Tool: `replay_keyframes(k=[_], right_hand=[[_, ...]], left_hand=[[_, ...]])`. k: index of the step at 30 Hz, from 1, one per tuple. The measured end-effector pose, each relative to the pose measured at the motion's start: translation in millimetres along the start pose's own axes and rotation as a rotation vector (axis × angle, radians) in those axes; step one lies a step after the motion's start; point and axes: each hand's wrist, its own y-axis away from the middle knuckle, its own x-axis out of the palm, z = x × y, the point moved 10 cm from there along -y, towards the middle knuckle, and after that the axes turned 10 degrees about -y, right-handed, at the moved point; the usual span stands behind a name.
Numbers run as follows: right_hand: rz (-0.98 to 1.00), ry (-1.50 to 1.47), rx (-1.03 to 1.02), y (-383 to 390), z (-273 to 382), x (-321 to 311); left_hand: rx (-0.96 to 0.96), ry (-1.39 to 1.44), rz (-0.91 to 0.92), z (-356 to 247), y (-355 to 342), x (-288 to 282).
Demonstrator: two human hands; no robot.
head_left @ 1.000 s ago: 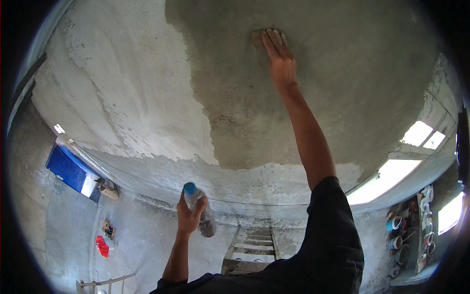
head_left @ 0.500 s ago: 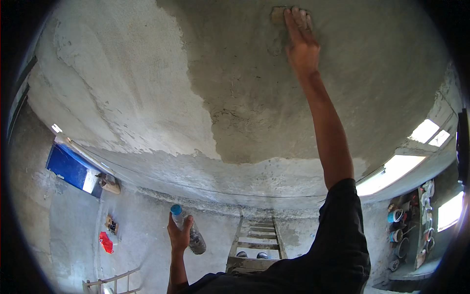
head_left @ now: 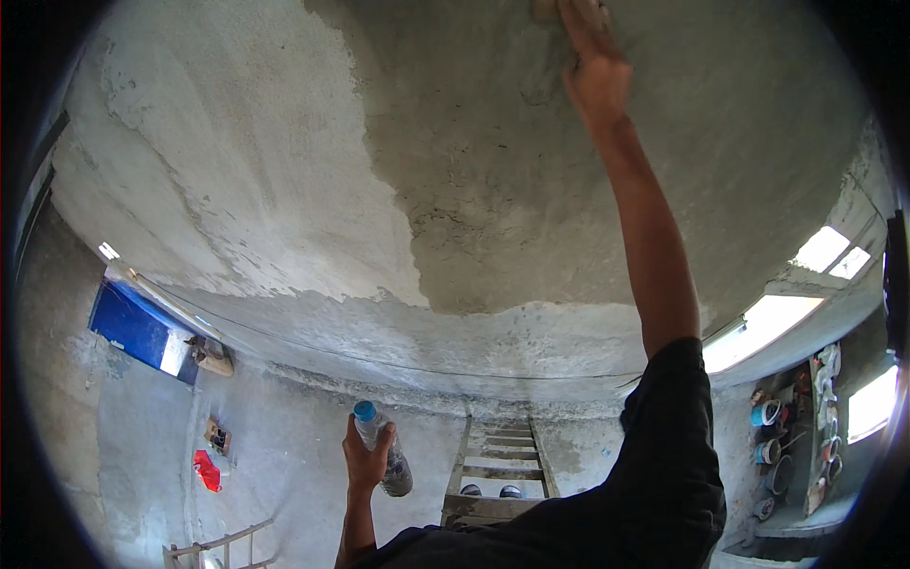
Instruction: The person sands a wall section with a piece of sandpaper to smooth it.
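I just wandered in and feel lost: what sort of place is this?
Probably an unfinished building's interior: the bare grey wall carries a large darker, damp-looking patch, a ladder shows beneath the person, and buckets sit off to the right.

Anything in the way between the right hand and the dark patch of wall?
Only the tan block at the right hand, partly cut off by the picture's top edge. Nothing else visible stands between that hand and the dark patch; the bottle is well below, in the left hand.
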Motion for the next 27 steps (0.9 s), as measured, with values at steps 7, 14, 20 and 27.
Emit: replay_keyframes(k=[7, 14, 20, 27], right_hand=[[0.441, -0.053, -0.261, 166, 56, 86], [0.009, -0.055, -0.122, 2, 19, 3], [0.326, 0.017, -0.324, 89, 34, 81], [0.301, -0.058, -0.288, 83, 46, 48]], left_hand=[[-0.044, -0.030, 0.001, 5, 5, 0], [-0.003, -0.048, 0.002, -4, 5, 3], [0.019, -0.030, 0.026, -1, 4, 14], [-0.016, -0.066, 0.005, 3, 12, 7]])
